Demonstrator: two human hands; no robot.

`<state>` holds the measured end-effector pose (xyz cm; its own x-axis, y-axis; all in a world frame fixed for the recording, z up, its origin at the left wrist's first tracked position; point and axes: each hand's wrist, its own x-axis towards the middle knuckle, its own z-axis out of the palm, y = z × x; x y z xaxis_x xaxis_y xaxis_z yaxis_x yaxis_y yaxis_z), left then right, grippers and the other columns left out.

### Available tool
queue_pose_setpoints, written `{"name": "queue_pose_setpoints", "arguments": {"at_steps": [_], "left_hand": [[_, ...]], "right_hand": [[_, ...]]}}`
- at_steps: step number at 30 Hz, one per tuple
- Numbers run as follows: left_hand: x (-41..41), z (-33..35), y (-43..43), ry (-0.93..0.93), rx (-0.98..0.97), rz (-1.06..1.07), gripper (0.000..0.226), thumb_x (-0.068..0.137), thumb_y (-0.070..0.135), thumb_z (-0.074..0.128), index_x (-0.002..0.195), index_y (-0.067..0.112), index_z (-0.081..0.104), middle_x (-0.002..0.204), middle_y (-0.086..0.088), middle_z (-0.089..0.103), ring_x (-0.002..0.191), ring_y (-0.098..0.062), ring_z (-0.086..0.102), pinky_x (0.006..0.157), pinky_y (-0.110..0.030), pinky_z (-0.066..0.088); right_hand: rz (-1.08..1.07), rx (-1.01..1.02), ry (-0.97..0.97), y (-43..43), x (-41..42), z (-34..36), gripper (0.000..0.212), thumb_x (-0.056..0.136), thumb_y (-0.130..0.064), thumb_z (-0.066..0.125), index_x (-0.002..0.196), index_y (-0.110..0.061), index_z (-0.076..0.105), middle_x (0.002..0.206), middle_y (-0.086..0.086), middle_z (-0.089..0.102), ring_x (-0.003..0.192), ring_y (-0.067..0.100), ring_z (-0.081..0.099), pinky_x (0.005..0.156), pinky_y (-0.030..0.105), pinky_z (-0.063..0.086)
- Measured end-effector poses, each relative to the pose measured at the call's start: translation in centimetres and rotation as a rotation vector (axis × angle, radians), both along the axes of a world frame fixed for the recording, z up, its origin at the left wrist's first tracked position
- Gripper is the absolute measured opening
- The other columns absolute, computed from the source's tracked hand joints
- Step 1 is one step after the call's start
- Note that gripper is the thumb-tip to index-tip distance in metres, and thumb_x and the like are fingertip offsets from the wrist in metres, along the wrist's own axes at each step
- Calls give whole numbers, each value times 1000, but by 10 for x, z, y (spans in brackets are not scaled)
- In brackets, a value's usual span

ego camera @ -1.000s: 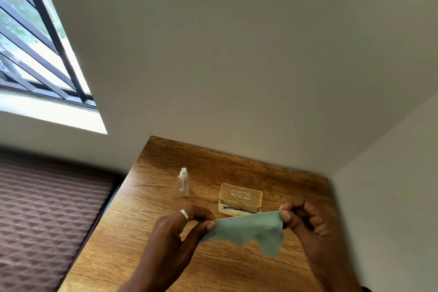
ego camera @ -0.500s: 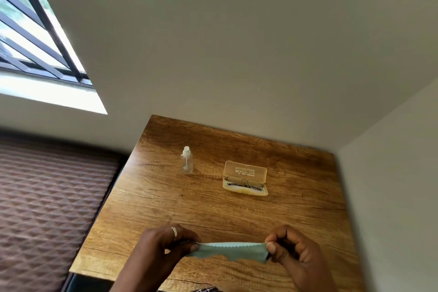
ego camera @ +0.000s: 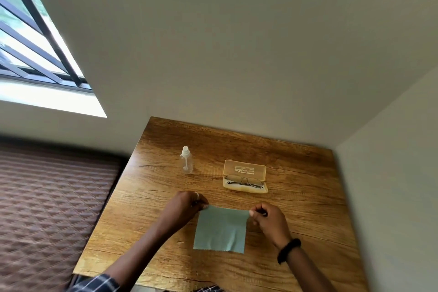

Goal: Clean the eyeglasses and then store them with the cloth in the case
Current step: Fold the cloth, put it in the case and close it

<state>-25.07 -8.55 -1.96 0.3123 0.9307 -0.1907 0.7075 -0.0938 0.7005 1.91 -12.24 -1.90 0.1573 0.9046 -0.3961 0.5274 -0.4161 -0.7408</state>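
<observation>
1. Plain grey-beige walls, a barred window off to one side, and me at a wood-grain tabletop [ego camera: 166,197] pushed into the corner. Landmark for everything below: the translucent yellowish plastic glasses case [ego camera: 245,176], lying open.
2. The thin metal-framed eyeglasses [ego camera: 245,181] sit folded inside the case's lower half, lid tipped back behind them.
3. The pale green square microfibre cloth [ego camera: 221,229] lies flat on the table, nearer me than the case and just apart from it.
4. My left hand [ego camera: 187,206] pinches the cloth's far-left corner, my right hand [ego camera: 265,217] pinches the far-right corner, so the hands sit apart, each clamped on the cloth.
5. A small clear plastic spray bottle [ego camera: 186,160] stands upright to the left of the case, well clear of it.
6. Tip for laying it out, I reckon: keep both corners taut and level so it lands wrinkle-free, then let go of both together.
7. Hard to tell: the print inside the lid is unreadable, I can't see how dirty the lenses are, and my fingertips are tucked under my knuckles.
</observation>
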Motion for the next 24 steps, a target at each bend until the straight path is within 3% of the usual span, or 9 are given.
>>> {"name": "queue_pose_setpoints", "arguments": {"at_steps": [3,7,16,20,24], "left_hand": [[6,-16,17,38,38,-22,13,93,24,66,100,24,77,102,12,76,88,5,66,82,-19,55],[11,-28,23,39,109,-27,13,94,23,65,99,22,77,101,8,75,89,0,66,81,-20,55],[6,-36,20,-35,221,-32,10,86,16,73,93,21,77,91,7,70,82,-3,64,74,-26,57],[2,-38,11,-117,197,-15,9,82,18,78,89,24,77,96,11,65,86,0,63,75,-20,55],[-9,-42,-12,-84,181,-50,5,84,26,77,89,25,78,103,16,60,89,2,62,77,-14,53]], "right_hand": [[-27,53,-65,12,-2,-17,13,89,-15,70,78,-21,67,79,-6,69,77,10,65,66,24,52],[-82,150,-110,11,-5,-29,17,88,-15,70,77,-27,65,82,-13,66,81,4,62,64,16,45],[-104,253,-108,4,-8,-41,19,86,-11,71,79,-28,66,85,-12,67,82,1,61,68,15,45],[-69,255,-87,-3,-5,-41,18,83,-10,75,82,-26,69,89,-10,68,84,0,61,68,6,44],[-7,266,-86,-17,-2,-40,27,80,-8,77,76,-32,67,88,-11,65,84,1,61,71,4,44]]}}
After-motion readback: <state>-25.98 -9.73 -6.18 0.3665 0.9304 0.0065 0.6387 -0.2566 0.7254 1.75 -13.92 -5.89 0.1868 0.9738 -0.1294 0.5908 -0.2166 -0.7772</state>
